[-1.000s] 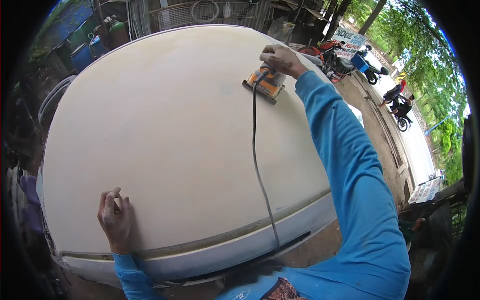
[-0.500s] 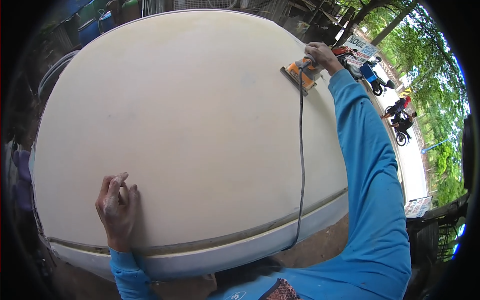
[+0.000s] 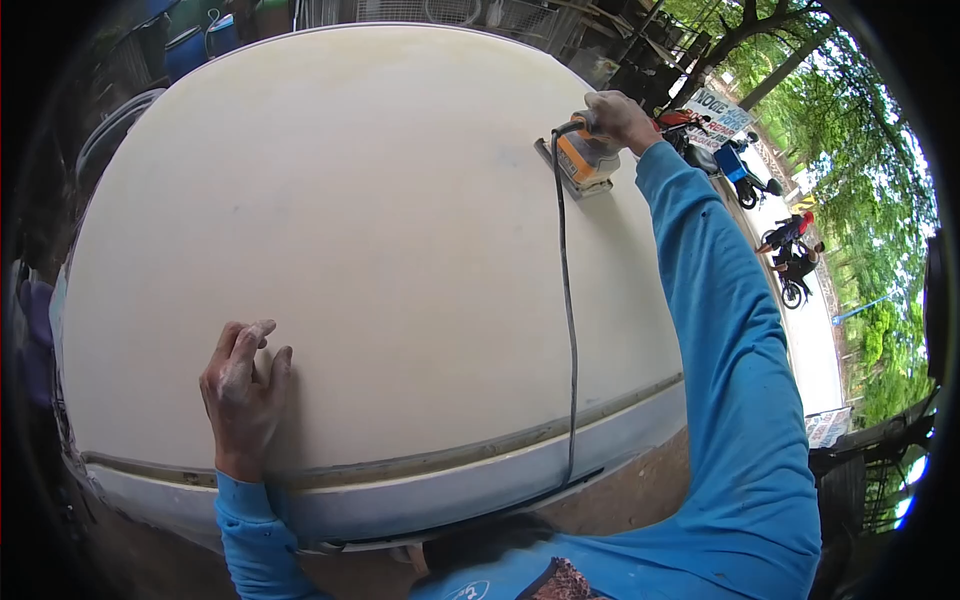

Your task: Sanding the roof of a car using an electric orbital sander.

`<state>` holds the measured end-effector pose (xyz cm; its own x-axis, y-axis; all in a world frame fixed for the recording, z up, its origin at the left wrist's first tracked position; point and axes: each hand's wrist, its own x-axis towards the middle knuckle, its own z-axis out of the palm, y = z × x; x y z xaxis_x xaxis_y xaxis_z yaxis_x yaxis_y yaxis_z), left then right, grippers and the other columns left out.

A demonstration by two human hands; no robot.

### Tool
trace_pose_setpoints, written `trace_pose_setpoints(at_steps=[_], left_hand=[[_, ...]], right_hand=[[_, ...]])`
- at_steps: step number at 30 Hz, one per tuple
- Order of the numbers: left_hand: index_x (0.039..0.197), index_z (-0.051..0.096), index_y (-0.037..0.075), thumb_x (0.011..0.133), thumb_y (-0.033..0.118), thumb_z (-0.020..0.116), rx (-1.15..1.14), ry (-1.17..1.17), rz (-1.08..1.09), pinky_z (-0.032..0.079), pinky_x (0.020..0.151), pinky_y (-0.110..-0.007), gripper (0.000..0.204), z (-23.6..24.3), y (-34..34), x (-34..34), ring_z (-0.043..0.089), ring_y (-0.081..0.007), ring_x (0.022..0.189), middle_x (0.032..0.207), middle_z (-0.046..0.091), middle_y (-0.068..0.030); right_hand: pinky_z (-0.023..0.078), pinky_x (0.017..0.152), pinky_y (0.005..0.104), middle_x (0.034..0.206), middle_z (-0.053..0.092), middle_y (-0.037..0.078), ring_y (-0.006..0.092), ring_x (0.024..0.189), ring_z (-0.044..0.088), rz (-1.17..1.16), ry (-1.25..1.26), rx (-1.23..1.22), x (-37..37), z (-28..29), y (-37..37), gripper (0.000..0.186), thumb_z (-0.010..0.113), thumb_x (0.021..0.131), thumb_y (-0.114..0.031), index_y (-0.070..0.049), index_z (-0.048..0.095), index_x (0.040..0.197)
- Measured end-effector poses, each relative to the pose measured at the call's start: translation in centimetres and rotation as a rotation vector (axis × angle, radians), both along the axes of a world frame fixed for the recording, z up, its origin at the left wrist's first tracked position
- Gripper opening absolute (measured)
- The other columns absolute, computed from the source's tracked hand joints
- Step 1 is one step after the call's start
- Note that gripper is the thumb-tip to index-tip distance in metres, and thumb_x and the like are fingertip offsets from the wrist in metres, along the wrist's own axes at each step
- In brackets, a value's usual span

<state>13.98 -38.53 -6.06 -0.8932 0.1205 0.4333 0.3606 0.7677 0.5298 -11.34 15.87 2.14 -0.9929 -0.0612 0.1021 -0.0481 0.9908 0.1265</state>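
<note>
A broad cream-white panel [image 3: 400, 260], curved at its edges like a vehicle roof, spreads out in front of me. Near its far right edge, my right hand [image 3: 622, 118] grips an orange and grey electric sander [image 3: 583, 160] from above. The sander's flat pad lies against the panel. Its dark cord [image 3: 566, 290] runs down across the surface and over the near edge. At the near left, my left hand [image 3: 245, 395] rests on the panel, dusty, with bent fingers apart and nothing in them.
A grooved rail [image 3: 430, 470] follows the panel's near edge. Blue barrels [image 3: 185, 52] and coiled hoses [image 3: 115, 130] are beyond the left side. To the right are parked motorcycles [image 3: 740, 170], people on a motorcycle [image 3: 795, 260], a painted sign [image 3: 715, 115] and trees.
My right hand has moved the sander left along the panel, and the cord has shifted left with it. My left hand stays on the near left part. The view has shifted slightly.
</note>
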Motion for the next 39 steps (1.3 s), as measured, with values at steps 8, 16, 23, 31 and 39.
trace_pose_setpoints(at_steps=[8,16,23,31,39], left_hand=[[0.108,0.070,0.002,0.077,-0.004,0.078,0.006,0.060,-0.019,0.054,0.062,-0.037,0.032,0.0,-0.1,-0.4,0.067,-0.0231,0.075,0.094,0.067,-0.0118],[0.109,0.069,0.002,0.075,-0.008,0.077,-0.018,0.017,-0.023,0.047,0.053,-0.030,0.036,-0.2,0.2,-0.2,0.059,-0.0153,0.062,0.090,0.063,-0.0097],[0.109,0.069,0.001,0.077,-0.009,0.075,0.002,0.062,-0.069,0.042,0.052,-0.030,0.034,-1.2,-1.0,-0.7,0.052,-0.0136,0.058,0.089,0.061,-0.0097],[0.110,0.069,0.000,0.077,-0.008,0.075,-0.009,0.021,-0.054,0.040,0.048,-0.031,0.035,-0.6,-0.4,-0.2,0.047,-0.0131,0.051,0.091,0.061,-0.0100],[0.111,0.068,-0.001,0.075,-0.010,0.075,-0.020,0.124,-0.114,0.039,0.048,-0.031,0.037,-1.0,-0.8,-0.8,0.047,-0.0124,0.051,0.091,0.062,-0.0099]], right_hand=[[0.053,0.091,0.0501,0.110,0.069,0.029,0.0437,0.108,0.067,-0.181,0.005,0.133,1.2,1.0,-1.4,0.032,0.055,0.099,-0.031,-0.003,0.065,0.112],[0.051,0.094,0.0475,0.117,0.068,0.030,0.0432,0.112,0.066,-0.203,-0.043,-0.049,1.0,1.1,-3.9,0.044,0.043,0.103,-0.037,0.000,0.063,0.116],[0.047,0.101,0.0463,0.126,0.065,0.031,0.0430,0.118,0.063,-0.358,-0.095,-0.236,2.0,1.0,-0.6,0.052,0.034,0.104,-0.037,0.004,0.062,0.120],[0.047,0.103,0.0507,0.131,0.063,0.028,0.0423,0.122,0.061,-0.452,-0.095,-0.229,6.0,-0.4,8.4,0.041,0.037,0.103,-0.028,-0.001,0.065,0.114],[0.042,0.106,0.0479,0.135,0.060,0.030,0.0435,0.126,0.058,-0.568,-0.096,-0.392,7.3,-2.2,13.7,0.055,0.033,0.101,-0.041,-0.001,0.063,0.125]])
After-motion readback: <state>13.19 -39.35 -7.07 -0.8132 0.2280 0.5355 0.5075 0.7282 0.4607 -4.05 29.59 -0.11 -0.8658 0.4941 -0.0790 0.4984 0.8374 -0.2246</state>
